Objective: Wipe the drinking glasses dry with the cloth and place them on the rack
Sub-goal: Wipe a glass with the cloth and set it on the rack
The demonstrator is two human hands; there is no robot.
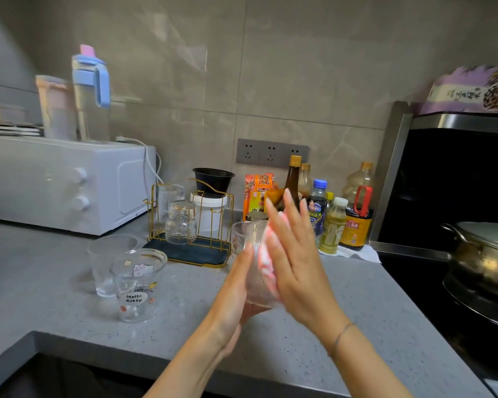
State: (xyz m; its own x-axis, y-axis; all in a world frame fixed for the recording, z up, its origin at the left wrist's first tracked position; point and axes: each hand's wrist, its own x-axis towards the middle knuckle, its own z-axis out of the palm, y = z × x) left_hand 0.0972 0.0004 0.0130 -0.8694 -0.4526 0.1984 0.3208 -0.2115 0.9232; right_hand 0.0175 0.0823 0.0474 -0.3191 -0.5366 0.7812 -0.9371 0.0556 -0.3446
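Left hand (235, 291): fingers wrapped round the ribbed glass (256, 288)
Right hand (295, 254): fingers straight, slightly spread, pressing the pink cloth (267, 268) against the glass

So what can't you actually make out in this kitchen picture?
All in the head view:
- Cloth: mostly hidden behind the right hand; only a pink-and-white edge shows.
- Left hand: how its fingers lie on the ribbed glass is unclear, blurred by motion.
- Rear glass on the rack: partly covered by the front glass.
- Bottle labels: too small and blurred to read.
- Pot: cut off by the right edge.
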